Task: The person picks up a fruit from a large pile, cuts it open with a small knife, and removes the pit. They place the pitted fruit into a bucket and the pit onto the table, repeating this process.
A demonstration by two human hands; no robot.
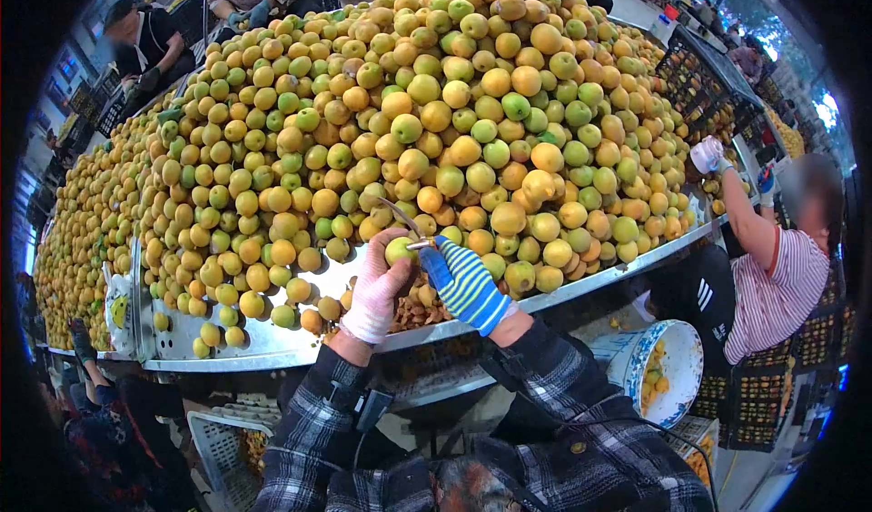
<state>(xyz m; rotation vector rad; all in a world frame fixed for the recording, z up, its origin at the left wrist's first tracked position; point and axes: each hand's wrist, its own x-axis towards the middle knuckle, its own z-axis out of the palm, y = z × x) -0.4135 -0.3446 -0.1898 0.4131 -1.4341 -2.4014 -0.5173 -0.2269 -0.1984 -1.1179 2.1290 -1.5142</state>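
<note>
My left hand (371,292), partly covered by a pale glove or wrap, is closed around a yellow-green apricot (398,250). In a blue and yellow striped glove, my right hand (469,285) grips a small curved knife (400,212). Its blade points up and to the left, while the handle end lies against the fruit. Both hands meet over the near edge of a large heap of apricots (436,121). Below them, brown scraps (420,308) lie on the metal table (263,353).
A white and blue bucket (672,380) holding cut fruit stands at the lower right. At the lower left is a white crate (218,457). A person in a striped shirt (781,285) works on the right; others sit across the heap. A white bag (118,310) hangs at the left divider.
</note>
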